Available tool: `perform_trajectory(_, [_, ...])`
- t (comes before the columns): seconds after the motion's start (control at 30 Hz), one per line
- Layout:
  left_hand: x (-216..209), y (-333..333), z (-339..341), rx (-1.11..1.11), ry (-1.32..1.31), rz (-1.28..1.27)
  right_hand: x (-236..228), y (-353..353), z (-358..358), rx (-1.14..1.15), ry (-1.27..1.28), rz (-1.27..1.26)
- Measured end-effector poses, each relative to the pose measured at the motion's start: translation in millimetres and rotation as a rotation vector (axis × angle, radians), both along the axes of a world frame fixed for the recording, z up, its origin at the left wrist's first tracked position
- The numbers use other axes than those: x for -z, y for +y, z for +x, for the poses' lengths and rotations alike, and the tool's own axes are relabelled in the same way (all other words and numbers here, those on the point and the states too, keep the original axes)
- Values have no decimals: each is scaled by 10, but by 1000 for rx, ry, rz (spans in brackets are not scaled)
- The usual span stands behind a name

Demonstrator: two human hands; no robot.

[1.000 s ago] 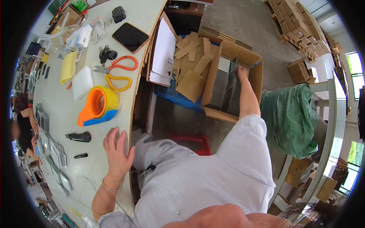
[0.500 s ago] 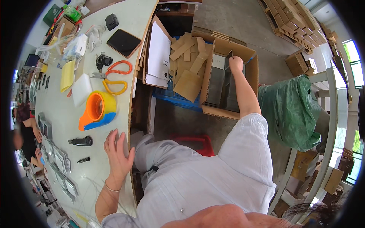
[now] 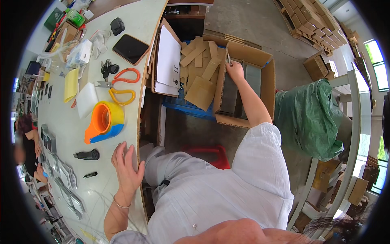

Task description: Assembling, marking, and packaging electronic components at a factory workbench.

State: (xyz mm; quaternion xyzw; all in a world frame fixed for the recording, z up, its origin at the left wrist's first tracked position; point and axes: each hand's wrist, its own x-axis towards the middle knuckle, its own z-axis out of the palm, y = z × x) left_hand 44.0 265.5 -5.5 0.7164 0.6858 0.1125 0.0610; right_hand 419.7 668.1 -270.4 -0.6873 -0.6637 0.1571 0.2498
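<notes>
Box of brown cardboard (image 3: 268,87) sits at one o'clock from my chest. Inside, near eleven o'clock, my right hand's (image 3: 235,72) fingers pinch a thin flat piece (image 3: 228,60). My left hand (image 3: 129,167) lies on the counter (image 3: 118,194), its fingers loosely spread.

The right hand (image 3: 235,70) crosses from near the right edge of the cardboard box (image 3: 267,87) to its left edge, near the far corner, a thin piece (image 3: 228,59) now at its fingertips. Grey panels (image 3: 253,75) rightward become less covered.
</notes>
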Motion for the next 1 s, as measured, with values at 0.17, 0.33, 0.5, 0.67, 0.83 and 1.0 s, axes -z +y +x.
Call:
perform_trajectory(0.17, [28,-19,-23,-14,1,-3,-66,-24,44,-7,220,-167])
perform_trajectory(0.33, [24,-22,-20,-8,-6,-1,-34,129,648,210,120,58])
perform_trajectory(0.5, [1,-24,-22,-18,2,-10,262,282,805,151,176,-219])
perform_trajectory(0.67, [17,-7,-36,-7,-1,-20,620,480,1044,213,308,-286])
perform_trajectory(0.83, [41,-21,-43,-13,13,-21,570,419,932,189,158,-429])
perform_trajectory(1.0, [46,-39,-42,-13,16,-30,373,215,648,281,-123,-447])
